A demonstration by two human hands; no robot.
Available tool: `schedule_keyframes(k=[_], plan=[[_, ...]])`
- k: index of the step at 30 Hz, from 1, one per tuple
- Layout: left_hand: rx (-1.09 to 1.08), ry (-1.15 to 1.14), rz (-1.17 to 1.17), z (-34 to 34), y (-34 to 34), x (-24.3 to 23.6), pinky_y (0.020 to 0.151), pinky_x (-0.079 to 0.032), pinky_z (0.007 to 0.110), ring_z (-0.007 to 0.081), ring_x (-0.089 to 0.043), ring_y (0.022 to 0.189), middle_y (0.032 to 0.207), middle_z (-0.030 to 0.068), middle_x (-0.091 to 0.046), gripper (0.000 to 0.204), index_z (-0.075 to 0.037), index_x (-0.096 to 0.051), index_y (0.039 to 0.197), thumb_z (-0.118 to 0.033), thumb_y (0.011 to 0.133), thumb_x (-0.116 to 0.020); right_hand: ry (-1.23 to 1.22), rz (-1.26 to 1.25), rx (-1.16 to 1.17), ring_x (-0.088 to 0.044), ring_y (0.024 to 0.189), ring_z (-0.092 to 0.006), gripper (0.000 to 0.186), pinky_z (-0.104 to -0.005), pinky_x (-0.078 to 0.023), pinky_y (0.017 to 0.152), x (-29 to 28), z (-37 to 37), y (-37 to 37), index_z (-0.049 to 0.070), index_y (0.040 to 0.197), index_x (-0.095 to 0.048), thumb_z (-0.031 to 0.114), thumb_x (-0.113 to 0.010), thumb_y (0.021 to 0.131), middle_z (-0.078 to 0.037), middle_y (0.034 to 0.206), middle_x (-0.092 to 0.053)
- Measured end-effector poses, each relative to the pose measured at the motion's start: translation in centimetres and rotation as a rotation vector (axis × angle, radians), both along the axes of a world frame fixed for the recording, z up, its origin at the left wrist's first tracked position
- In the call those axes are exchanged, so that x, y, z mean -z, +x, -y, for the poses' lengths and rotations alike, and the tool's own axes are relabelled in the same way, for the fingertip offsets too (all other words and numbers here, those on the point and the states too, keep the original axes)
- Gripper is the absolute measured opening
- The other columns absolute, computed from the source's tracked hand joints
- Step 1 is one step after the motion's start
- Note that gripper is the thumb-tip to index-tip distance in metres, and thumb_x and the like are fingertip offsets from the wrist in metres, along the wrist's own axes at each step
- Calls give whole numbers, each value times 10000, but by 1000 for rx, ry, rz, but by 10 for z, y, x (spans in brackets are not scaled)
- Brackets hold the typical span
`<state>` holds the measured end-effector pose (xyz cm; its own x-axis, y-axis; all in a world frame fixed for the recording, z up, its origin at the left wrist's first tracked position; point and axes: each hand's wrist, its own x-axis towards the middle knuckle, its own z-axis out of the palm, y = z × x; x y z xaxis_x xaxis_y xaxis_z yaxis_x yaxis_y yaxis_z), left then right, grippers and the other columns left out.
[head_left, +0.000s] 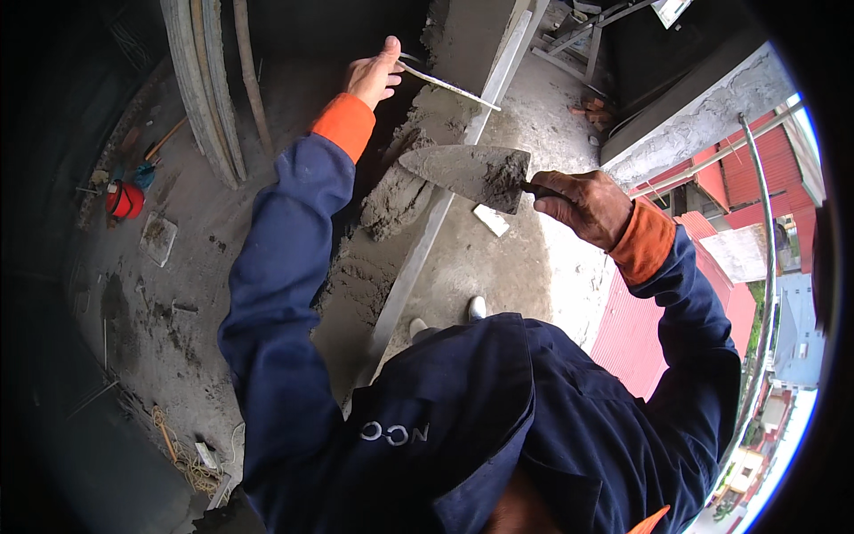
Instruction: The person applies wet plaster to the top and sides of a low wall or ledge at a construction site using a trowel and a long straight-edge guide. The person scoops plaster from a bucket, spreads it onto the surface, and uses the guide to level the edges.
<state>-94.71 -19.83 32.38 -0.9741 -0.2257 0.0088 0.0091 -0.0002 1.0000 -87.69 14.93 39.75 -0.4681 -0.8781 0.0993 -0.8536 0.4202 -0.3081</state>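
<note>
My left hand (pixel 375 76), in an orange cuff, grips one end of a thin pale rod (pixel 449 89) that reaches across the ledge toward a long straight batten (pixel 418 249). My right hand (pixel 583 203) is closed on the dark handle of a trowel (pixel 458 167). Its grey blade crosses the batten below the rod, with wet mortar near the handle end. Rough wet mortar (pixel 396 205) lies along the top of the ledge (pixel 347 329), just left of the batten, partly under the blade's tip.
Upright poles (pixel 200 98) stand at upper left, near a red bucket (pixel 124 200). A small white block (pixel 491 220) and my boots (pixel 477 308) are below the ledge. At right are a concrete beam (pixel 689 116), a metal pipe (pixel 765 231) and red roofs (pixel 623 329) lower down outside.
</note>
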Motion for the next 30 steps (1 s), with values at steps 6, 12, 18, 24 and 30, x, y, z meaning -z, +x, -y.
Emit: schedule_keyframes(k=[6, 12, 18, 24, 30], plan=[[-83, -356, -124, -1, -30, -15, 806, -452, 375, 237, -572, 884, 883, 134, -610, 794, 6, -658, 880, -755, 790, -453, 228, -114, 55, -649, 670, -336, 319, -405, -521, 618, 28, 37, -23, 39, 1080, -606, 304, -567, 907, -177, 745, -660], [-105, -552, -225, 0, -38, -26, 765, -452, 395, 262, -583, 774, 697, 145, -590, 854, 17, -644, 782, -786, 800, -352, 284, -159, 190, -633, 686, -358, 286, -459, -505, 626, 39, 59, -58, 94, 1010, -609, 352, -543, 906, -152, 721, -647], [-75, -563, -223, -10, -56, -36, 856, -429, 396, 308, -586, 938, 870, 199, -615, 846, 19, -650, 906, -770, 810, -361, 232, -153, 247, -634, 720, -378, 292, -484, -499, 666, 51, 71, -93, 87, 962, -637, 352, -525, 907, -153, 743, -649], [5, -564, -92, -13, -65, -46, 998, -373, 364, 291, -531, 1172, 1159, 206, -618, 840, 2, -640, 1125, -745, 814, -414, 237, -71, 330, -637, 733, -372, 330, -456, -496, 689, 61, 79, -117, 35, 948, -644, 336, -510, 924, -177, 784, -653], [8, -556, -83, -16, -69, -50, 1046, -328, 348, 277, -487, 1232, 1234, 189, -581, 796, -3, -618, 1169, -700, 849, -407, 274, 243, 620, -639, 558, -296, 400, -425, -530, 497, 34, 90, -113, -17, 989, -604, 349, -451, 944, -162, 664, -591]])
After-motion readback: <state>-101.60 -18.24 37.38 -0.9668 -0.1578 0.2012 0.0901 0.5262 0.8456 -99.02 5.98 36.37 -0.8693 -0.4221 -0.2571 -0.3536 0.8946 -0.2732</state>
